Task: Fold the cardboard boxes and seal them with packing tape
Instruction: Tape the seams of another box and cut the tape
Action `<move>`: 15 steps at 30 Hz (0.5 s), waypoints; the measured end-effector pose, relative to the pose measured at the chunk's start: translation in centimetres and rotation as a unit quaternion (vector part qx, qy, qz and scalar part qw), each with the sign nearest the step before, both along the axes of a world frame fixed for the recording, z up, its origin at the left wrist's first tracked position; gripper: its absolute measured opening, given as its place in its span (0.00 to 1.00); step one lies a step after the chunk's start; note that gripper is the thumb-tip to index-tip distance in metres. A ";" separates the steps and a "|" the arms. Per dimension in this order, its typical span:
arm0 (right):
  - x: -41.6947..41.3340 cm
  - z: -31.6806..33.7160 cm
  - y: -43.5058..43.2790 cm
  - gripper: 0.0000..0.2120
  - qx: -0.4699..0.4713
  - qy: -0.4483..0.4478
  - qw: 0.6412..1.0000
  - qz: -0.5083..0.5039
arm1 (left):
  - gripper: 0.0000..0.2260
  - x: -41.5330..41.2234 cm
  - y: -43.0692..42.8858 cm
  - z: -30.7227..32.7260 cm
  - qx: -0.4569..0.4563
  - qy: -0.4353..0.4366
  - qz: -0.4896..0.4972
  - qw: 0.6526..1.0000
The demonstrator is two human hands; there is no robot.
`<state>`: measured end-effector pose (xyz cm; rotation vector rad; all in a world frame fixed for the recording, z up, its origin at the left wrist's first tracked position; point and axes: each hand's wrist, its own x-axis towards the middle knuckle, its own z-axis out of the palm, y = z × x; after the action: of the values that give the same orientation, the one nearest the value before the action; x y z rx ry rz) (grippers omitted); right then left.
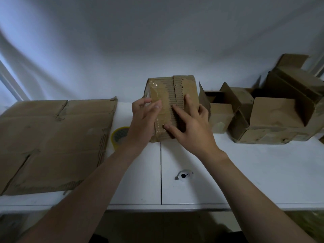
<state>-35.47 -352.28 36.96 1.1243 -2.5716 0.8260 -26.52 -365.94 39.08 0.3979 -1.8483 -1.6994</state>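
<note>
Cardboard box (pixel 188 85) sits mid-tabletop, straight ahead of both hands. Its long axis runs away from the person, and the flap seam goes front-to-back down the middle w/ clear tape shining on the L half. The left grip (pixel 146 113) curls over the box's L edge, thumb on the taped face. The right grip (pixel 190 126) lies flat, fingers spread, pressing the top by the seam and holding nothing. The tape roll (pixel 120 135) lies just L of the left wrist, so the L hand is prob. the one to fetch it. The white tabletop (pixel 245 163) looks smooth. A flat cardboard sheet (pixel 52 137) fills the L side, open boxes (pixel 273 111) crowd the R, and there's a pale wall behind.
</note>
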 end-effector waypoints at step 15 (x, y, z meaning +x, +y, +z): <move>0.9 0.6 -1.4 0.49 0.006 -0.019 0.998 -0.057 | 0.15 2.6 -8.2 -5.8 -0.304 -0.387 0.052 0.869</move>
<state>-34.57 -353.72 37.58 0.9642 -2.6465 0.8138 -23.89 -374.14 33.25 0.9748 -2.7266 -0.8159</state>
